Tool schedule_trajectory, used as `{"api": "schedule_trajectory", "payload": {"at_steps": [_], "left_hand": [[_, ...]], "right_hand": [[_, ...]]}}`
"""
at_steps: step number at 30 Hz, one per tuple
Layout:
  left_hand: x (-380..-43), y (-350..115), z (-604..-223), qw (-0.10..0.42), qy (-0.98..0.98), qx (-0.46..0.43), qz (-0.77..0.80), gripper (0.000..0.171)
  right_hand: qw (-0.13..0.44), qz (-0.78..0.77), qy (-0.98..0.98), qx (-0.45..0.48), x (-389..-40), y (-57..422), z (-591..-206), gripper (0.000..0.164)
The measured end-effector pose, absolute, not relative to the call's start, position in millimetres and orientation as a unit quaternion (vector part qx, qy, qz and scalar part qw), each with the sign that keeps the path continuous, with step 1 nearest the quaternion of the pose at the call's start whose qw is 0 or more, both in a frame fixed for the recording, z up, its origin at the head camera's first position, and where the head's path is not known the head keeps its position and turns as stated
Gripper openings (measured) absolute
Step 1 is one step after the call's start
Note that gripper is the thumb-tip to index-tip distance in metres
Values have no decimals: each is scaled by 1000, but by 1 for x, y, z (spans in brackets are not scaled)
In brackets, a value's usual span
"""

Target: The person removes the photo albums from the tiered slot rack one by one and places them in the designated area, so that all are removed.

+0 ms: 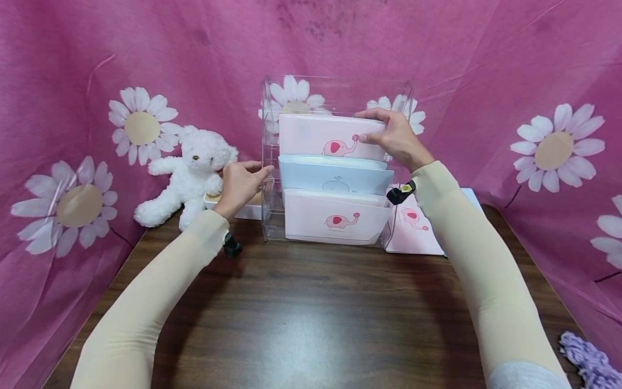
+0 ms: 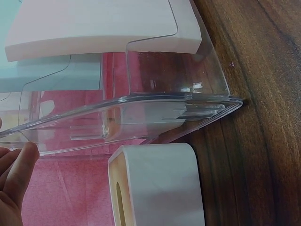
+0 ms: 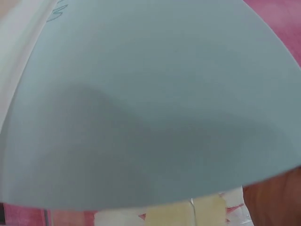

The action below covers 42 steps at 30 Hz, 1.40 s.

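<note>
A clear plastic rack [image 1: 266,219] with stepped tiers stands at the back of the table. My right hand [image 1: 396,135] holds the right end of a pink elephant notebook [image 1: 303,135] in the upper tier, thumb on its front. Below it sit a light blue notebook [image 1: 306,178] and another pink elephant notebook [image 1: 308,219]. At the rack's left side, my left hand [image 1: 240,183] pinches the edge of the side panel [image 2: 162,100]. Blue cover [image 3: 164,103] fills most of the right wrist view, hiding nearly all of that hand.
A white teddy bear [image 1: 196,162] sits left of the rack, by a white box [image 1: 250,212] with a slotted top. Right of the rack lies another pink notebook [image 1: 413,235], partly behind my sleeve. Something purple and knitted [image 1: 590,359] is at the lower right.
</note>
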State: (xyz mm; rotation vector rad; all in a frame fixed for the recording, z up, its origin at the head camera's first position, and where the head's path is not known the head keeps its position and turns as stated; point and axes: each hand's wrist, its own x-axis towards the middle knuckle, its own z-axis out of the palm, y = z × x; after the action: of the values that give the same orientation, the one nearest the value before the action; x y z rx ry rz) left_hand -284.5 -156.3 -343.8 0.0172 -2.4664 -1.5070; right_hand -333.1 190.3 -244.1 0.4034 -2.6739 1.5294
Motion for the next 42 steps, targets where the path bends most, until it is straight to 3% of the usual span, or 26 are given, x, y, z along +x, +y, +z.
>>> {"api": "schedule_trajectory", "payload": {"at_steps": [28, 42], "left_hand": [[-282, -158, -347, 131, -848, 6, -514, 41], [-283, -156, -344, 127, -850, 10, -511, 41]], "right_hand": [[19, 569, -816, 102, -329, 185, -247, 48], [83, 625, -768, 110, -321, 188, -229, 40]]}}
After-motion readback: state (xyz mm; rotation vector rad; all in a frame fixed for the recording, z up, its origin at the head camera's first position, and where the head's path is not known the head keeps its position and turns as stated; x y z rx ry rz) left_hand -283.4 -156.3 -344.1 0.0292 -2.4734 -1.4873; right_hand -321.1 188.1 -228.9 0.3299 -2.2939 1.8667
